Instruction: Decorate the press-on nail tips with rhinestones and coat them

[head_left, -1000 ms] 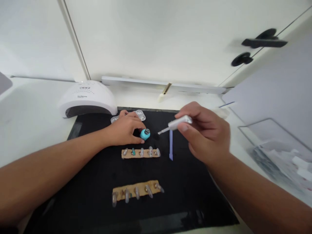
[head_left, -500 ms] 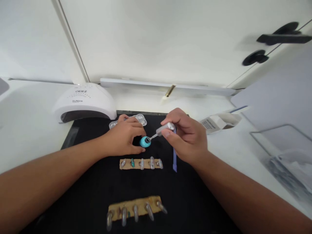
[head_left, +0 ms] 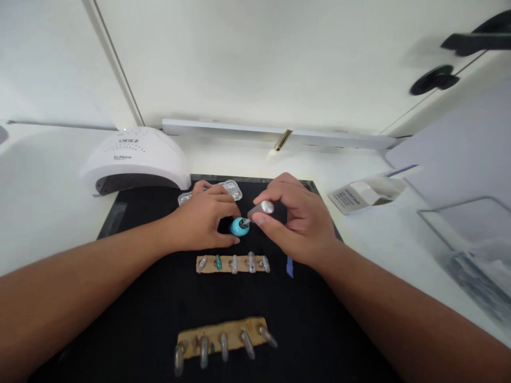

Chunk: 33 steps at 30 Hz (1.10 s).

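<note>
Between the fingers and thumb of my left hand (head_left: pixel 209 215) is a small turquoise bottle (head_left: pixel 240 227), tilted, its dark neck facing right. My right hand (head_left: pixel 299 215) pinches a silver brush cap (head_left: pixel 261 210); its brush end is at the bottle's mouth, and the bristles are hidden. Below the bottle lies a cardboard strip (head_left: pixel 227 264) with several nail tips, one of them green. A second cardboard strip (head_left: pixel 235 337), also bearing several nail tips, is nearer to me. A clear case (head_left: pixel 232 189) lies partly behind my left hand.
A white nail lamp (head_left: pixel 138 159) stands at the back left of the black mat (head_left: pixel 239 298). A purple tool (head_left: pixel 289 267) is partly under my right hand. An open white box (head_left: pixel 353 197) and a wire-framed container (head_left: pixel 475 266) are on the right; a gold tube (head_left: pixel 283 140) is behind.
My right hand has moved left with the cap, bringing the brush further into the bottle's mouth. The view has shifted slightly. My left hand keeps its hold.
</note>
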Each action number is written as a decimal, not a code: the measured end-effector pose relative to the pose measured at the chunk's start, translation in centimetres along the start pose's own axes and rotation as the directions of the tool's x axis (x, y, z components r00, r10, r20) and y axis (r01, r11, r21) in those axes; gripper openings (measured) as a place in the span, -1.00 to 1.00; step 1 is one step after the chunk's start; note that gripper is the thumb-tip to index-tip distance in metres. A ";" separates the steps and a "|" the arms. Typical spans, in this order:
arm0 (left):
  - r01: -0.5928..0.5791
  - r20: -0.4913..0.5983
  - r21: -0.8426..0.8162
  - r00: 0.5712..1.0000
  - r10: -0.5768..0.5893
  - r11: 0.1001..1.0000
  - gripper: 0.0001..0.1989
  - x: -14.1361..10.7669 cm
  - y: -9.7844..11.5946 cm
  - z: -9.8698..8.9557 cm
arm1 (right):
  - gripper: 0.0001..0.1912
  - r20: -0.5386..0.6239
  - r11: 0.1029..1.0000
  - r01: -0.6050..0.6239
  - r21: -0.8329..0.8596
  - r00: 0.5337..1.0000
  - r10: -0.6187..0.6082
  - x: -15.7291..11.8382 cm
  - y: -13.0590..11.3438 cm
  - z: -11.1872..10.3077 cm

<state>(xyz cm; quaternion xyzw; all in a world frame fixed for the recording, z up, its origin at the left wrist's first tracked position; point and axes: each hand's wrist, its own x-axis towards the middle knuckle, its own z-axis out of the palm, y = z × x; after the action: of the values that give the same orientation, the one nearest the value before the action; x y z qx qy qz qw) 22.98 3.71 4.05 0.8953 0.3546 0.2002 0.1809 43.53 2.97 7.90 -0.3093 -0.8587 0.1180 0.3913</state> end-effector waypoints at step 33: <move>0.020 0.014 -0.019 1.000 -0.020 1.000 -0.76 0.0 0.2 -0.2 | -0.94 -0.031 0.991 -0.126 0.044 0.991 0.127 0.1 -0.5 -0.6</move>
<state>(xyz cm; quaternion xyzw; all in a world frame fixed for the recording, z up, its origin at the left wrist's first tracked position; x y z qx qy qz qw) 22.92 3.63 4.32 0.8913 0.3602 0.1955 0.1938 43.69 2.63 8.56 -0.3568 -0.8280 0.1552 0.4038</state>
